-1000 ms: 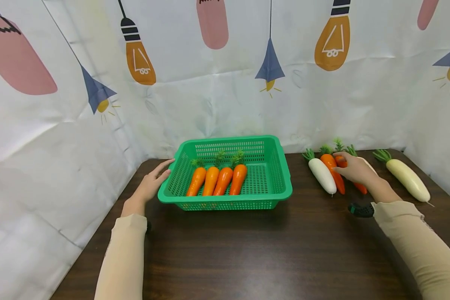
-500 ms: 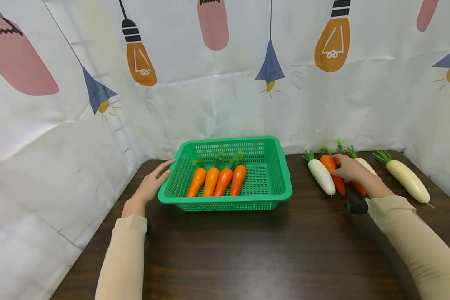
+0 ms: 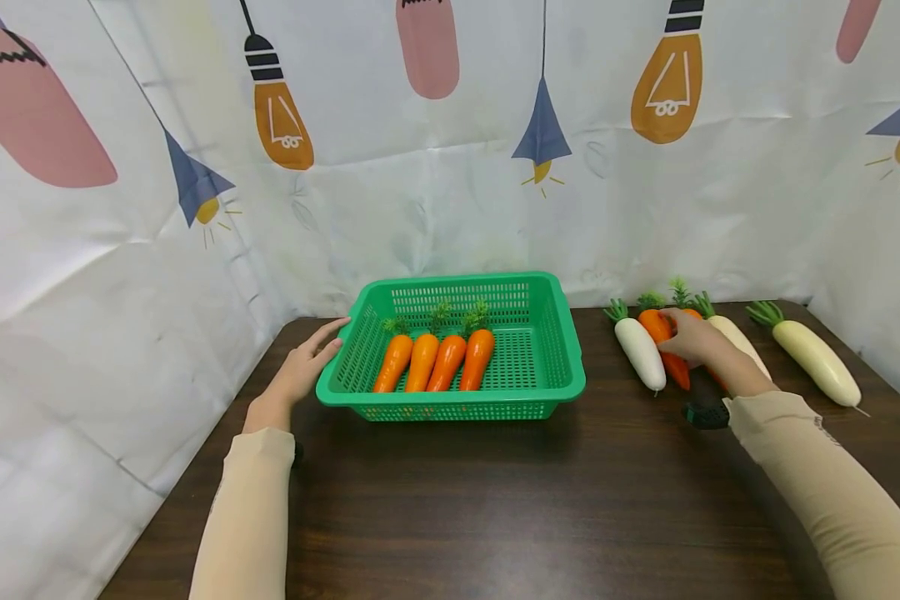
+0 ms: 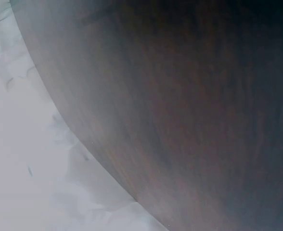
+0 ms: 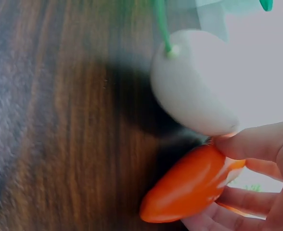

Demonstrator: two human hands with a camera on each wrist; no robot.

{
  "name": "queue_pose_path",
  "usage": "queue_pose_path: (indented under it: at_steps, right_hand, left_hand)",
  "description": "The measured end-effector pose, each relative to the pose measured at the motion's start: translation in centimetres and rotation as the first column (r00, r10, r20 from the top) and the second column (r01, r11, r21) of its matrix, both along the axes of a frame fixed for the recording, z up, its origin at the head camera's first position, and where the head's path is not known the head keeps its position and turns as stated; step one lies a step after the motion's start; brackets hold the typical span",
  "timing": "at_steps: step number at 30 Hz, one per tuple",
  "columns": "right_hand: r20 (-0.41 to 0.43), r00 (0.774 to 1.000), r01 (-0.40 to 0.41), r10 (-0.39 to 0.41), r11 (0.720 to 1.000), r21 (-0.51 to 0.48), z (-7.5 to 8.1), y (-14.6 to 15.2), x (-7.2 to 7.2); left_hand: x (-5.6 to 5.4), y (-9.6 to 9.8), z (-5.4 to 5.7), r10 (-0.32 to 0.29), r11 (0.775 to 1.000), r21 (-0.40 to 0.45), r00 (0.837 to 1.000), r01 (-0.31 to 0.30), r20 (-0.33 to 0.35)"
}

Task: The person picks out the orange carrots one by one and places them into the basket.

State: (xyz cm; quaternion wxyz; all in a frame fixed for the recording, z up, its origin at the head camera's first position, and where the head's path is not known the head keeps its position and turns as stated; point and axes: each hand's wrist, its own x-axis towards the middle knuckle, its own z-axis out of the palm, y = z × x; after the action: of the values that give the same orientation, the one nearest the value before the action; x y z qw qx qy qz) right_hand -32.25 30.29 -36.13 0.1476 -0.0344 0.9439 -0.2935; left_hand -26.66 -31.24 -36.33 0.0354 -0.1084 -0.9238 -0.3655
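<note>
At the back right my right hand (image 3: 697, 340) holds an orange carrot (image 3: 676, 371), thumb on one side and fingers on the other. A white radish (image 3: 641, 353) lies just left of it; in the right wrist view my thumb reaches between this radish (image 5: 192, 82) and the carrot (image 5: 180, 190). Another carrot (image 3: 693, 313) and a pale radish (image 3: 738, 341) are partly hidden behind my right hand. My left hand (image 3: 300, 371) rests with relaxed fingers at the left rim of a green basket (image 3: 450, 397). Inside the basket, several carrots (image 3: 422, 362) lie side by side on the left.
A longer pale radish (image 3: 816, 360) with a green top lies at the far right of the dark wooden table (image 3: 480, 508). Behind the table hangs a white cloth (image 3: 450, 208) printed with lamps, which also runs along the left side.
My right hand has moved slightly left and its fingers have closed around the carrot. The white radish beside it has shifted a little left. My left hand stays at the basket.
</note>
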Motion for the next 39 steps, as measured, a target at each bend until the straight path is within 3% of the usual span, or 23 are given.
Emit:
queue_pose_path:
  at_steps: [15,29,39]
  right_hand:
    - [-0.106,0.994,-0.012,0.008,0.999,-0.039,-0.2,0.9,1.2]
    - [-0.139,0.99,-0.017,0.002,0.994,-0.112,0.9,1.6,3.2]
    - [-0.176,0.984,-0.024,0.004,0.993,-0.113,1.9,2.0,4.5]
  left_hand:
    - [-0.2,0.0,0.0,-0.003,1.0,0.004,1.0,0.003,0.007]
    - [-0.2,-0.2,-0.1,-0.003,1.0,0.018,1.0,0.003,0.005]
    - [-0.2,-0.2,-0.2,-0.005,1.0,0.019,1.0,0.005,0.005]
